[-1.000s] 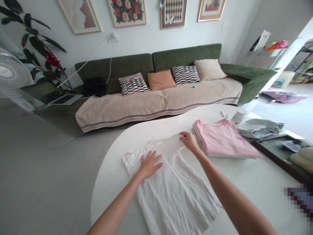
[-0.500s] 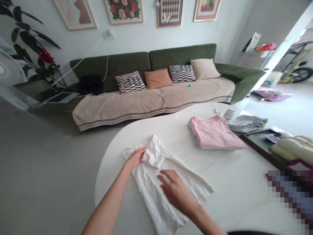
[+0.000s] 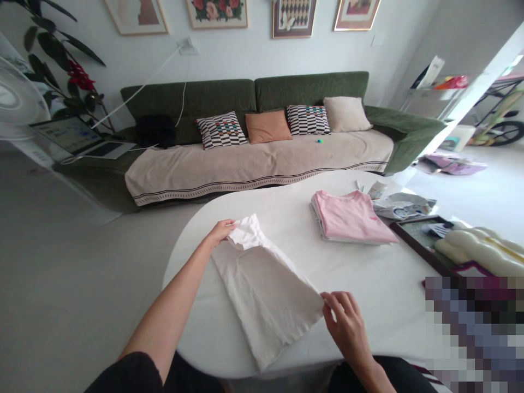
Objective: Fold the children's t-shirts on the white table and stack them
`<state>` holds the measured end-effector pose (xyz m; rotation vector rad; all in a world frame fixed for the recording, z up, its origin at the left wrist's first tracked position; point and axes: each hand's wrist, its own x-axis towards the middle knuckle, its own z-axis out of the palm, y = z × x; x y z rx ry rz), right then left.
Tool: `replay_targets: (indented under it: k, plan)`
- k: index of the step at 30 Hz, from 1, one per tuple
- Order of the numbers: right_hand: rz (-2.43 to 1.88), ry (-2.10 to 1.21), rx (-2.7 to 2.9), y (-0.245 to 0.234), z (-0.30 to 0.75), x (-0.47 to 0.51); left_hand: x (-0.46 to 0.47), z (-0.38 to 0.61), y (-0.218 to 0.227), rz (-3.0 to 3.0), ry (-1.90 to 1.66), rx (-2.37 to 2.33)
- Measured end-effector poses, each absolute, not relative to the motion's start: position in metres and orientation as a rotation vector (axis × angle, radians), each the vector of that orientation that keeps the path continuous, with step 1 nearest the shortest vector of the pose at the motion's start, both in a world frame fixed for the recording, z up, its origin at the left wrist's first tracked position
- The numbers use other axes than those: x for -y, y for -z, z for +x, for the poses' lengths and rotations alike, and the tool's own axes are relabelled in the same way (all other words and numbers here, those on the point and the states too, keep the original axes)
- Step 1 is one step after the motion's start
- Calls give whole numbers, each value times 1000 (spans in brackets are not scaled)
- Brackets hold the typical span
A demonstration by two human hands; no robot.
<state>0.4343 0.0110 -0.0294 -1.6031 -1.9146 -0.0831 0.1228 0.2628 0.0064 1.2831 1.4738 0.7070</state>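
A white cloth garment (image 3: 270, 295) lies on the round white table (image 3: 196, 333), narrow and bunched at its far end, broad at its near hem. Its exact kind I cannot tell. At the bunched far end, my left hand (image 3: 221, 231) is closed on the fabric. My right hand (image 3: 343, 316) pinches the garment's right hem corner between thumb and fingers. To the far right of the garment rests a neat stack of folded clothes with a pink top (image 3: 347, 215) uppermost.
Right of the stack are a crumpled silvery packet (image 3: 405, 204) and a dark-edged tray (image 3: 415, 245) with a puffy cream object (image 3: 478, 248) on it. Beyond the table stands a green sofa (image 3: 311, 90) with several cushions. A blurred patch covers the lower right.
My right hand has moved right and down from above the garment to its hem corner and gripped it. The garment now lies smoother and broader. My left hand has shifted slightly up and left.
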Motion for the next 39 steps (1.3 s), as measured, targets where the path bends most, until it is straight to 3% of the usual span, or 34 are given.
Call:
replay_targets:
  k: [8, 15, 20, 23, 29, 39]
  plan:
    - [-1296, -143, 2320, 37, 414, 3, -250, 93, 28, 1453, -671, -1770]
    - [-1160, -308, 2513, 18, 423, 4, -230, 108, 10, 1748, -687, -1977]
    - [-1251, -353, 2604, 13, 443, -14, -201, 150, 16, 2497, -445, -1555]
    - [-1195, -360, 2730, 21, 454, -27, -199, 162, 27, 2480, -194, -1525]
    - [-1044, -336, 2866, 23, 458, -33, -211, 159, 24, 2433, -21, -1461]
    - [-1067, -380, 2896, 31, 457, -32, -253, 190, 34, 2445, -71, -1579]
